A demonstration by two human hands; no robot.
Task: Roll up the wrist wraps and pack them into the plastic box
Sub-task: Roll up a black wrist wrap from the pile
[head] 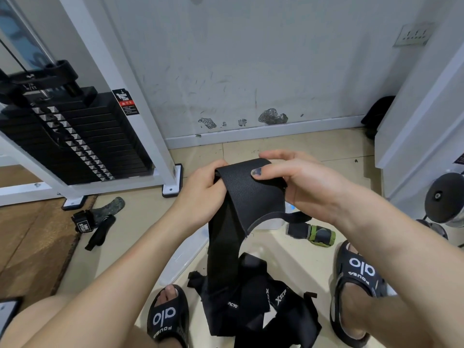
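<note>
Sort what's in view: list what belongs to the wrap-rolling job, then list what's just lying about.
Job:
left hand and right hand, both gripping the black wrist wrap
pile of black wraps
plastic box

Lying about:
weight stack
lifting strap
green-trimmed roll

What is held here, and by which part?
A long black fabric wrist wrap: left hand and right hand pinch its folded top end; the rest hangs down.

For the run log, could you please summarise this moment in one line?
left hand: grips black wrist wrap | right hand: pinches it | plastic box: on floor
</note>
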